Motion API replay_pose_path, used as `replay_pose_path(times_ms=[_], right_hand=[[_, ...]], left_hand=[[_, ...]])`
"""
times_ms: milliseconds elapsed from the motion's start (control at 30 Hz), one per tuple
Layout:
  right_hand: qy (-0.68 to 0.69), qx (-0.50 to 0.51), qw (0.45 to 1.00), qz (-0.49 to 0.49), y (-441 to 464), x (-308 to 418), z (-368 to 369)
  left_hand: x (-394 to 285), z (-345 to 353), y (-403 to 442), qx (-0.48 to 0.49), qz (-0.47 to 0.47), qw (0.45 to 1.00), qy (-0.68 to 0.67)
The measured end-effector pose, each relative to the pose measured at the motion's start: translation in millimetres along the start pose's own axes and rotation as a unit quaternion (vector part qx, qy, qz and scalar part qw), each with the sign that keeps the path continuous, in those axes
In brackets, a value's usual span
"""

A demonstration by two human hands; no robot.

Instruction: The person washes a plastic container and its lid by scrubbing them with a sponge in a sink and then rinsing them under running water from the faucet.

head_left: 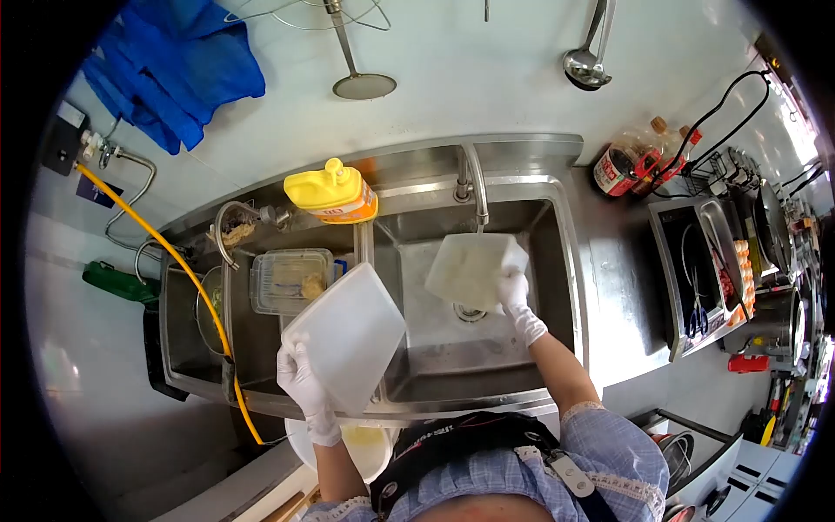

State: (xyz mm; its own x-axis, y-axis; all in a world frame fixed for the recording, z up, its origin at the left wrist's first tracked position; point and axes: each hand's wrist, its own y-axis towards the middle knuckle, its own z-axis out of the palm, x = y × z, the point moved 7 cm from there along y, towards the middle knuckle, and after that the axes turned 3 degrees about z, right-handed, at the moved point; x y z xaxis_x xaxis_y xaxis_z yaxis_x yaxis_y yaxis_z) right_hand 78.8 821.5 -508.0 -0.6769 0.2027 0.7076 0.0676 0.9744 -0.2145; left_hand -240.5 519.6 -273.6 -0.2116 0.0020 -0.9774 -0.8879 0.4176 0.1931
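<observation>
My left hand (302, 383), in a white glove, grips the lower left edge of a large white plastic lid (348, 335), tilted over the sink divider. In the right basin, my right hand (513, 287), also gloved, is closed on the right side of a translucent white container (465, 265), under the tap (476, 187). Its fingers are partly blurred against the container. The steel sink (444, 357) shows its drain just below the container.
A yellow jug (333, 191) stands behind the divider. Clear plastic boxes (291, 280) lie in the middle basin. A yellow hose (198, 287) crosses the left side. Bottles (619, 165) and a tray (696, 265) are at the right. A white bucket (370, 448) sits below the sink's front edge.
</observation>
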Motion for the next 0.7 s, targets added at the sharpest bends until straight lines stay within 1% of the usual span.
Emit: replay_pose_path(times_ms=[33, 67, 100, 133, 167, 200, 233, 267, 300, 367, 400, 467, 500, 567, 600, 633, 700], right_hand=[[-0.033, 0.01, 0.998, -0.049, 3, 30, -1], [-0.032, 0.008, 0.998, -0.053, 10, 42, 5], [-0.15, 0.067, 0.979, -0.121, 15, 62, 21], [-0.265, 0.123, 0.938, -0.188, 12, 77, 34], [-0.264, 0.121, 0.938, -0.191, 10, 83, 32], [-0.312, 0.095, 0.9, -0.288, 0, 96, 31], [-0.356, 0.069, 0.85, -0.381, -13, 108, 31], [-0.37, 0.087, 0.833, -0.402, -19, 114, 28], [-0.371, 0.089, 0.831, -0.405, -19, 114, 28], [-0.387, 0.132, 0.825, -0.391, -16, 101, 33], [-0.387, 0.133, 0.824, -0.391, -17, 95, 31], [-0.356, 0.144, 0.817, -0.43, -33, 82, 22], [-0.356, 0.144, 0.817, -0.43, -39, 70, 19], [-0.355, 0.117, 0.791, -0.484, -51, 48, 16], [-0.335, 0.115, 0.792, -0.498, -53, 43, 12], [-0.335, 0.116, 0.791, -0.498, -51, 40, 12], [-0.363, 0.114, 0.828, -0.412, -35, 28, 12]], left_hand=[[-3, 0, -1, -0.003, 0.001, 1.0, -0.003], [-6, 4, -2, 0.008, -0.008, 1.0, -0.007], [-8, 7, -2, 0.02, -0.016, 1.0, -0.01], [-10, 8, -2, 0.018, -0.012, 1.0, -0.012], [-11, 6, -2, 0.01, -0.006, 1.0, -0.017], [-11, 4, -3, 0.002, -0.001, 1.0, -0.022], [-13, 2, -3, -0.002, 0.0, 1.0, -0.022], [-16, 0, -4, -0.004, -0.004, 1.0, -0.023], [-17, -2, -5, -0.006, -0.009, 1.0, -0.024], [-10, -9, -6, -0.011, -0.018, 0.999, -0.024], [-7, -11, -6, -0.013, -0.025, 0.999, -0.025], [-6, -12, -8, -0.019, -0.024, 0.999, -0.025], [-6, -13, -9, -0.024, -0.023, 0.999, -0.025], [-3, -15, -10, -0.023, -0.015, 0.999, -0.032], [-2, -16, -10, -0.021, -0.008, 0.999, -0.038], [-2, -17, -10, -0.021, -0.009, 0.999, -0.038], [-2, -18, -10, -0.022, -0.021, 0.999, -0.037]])
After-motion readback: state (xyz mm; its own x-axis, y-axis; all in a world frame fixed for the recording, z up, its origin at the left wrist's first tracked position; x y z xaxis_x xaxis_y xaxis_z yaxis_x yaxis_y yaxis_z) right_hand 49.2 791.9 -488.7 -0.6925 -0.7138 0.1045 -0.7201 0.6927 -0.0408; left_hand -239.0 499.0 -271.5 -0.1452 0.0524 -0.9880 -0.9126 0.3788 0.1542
